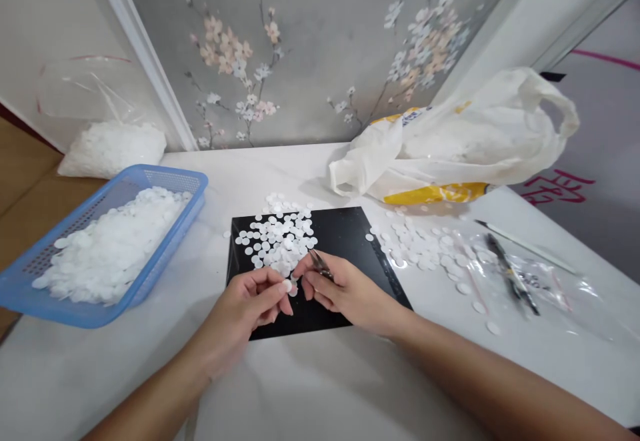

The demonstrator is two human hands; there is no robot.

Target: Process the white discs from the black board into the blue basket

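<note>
Between the thumb and fingers of my left hand (pixel 260 299) is a small white disc (pixel 287 285). My right hand (pixel 337 287) is closed round a small pointed metal tool (pixel 321 264), whose exact kind I cannot make out. Its fingertips are close to the left hand's, by another white disc. Both hands are over a black board (pixel 345 241) lying on the white table. Just beyond them, a loose pile of white discs (pixel 285 237) covers the board's far left part and spills past its back edge.
At left stands a blue basket (pixel 193 179) full of white discs, with a clear bag of white pieces (pixel 117 147) behind it. More discs (pixel 425 244) lie right of the board, near a black pen (pixel 510 271), a pale stick (pixel 530 247) and clear bags. A white plastic bag (pixel 460 141) lies at back right.
</note>
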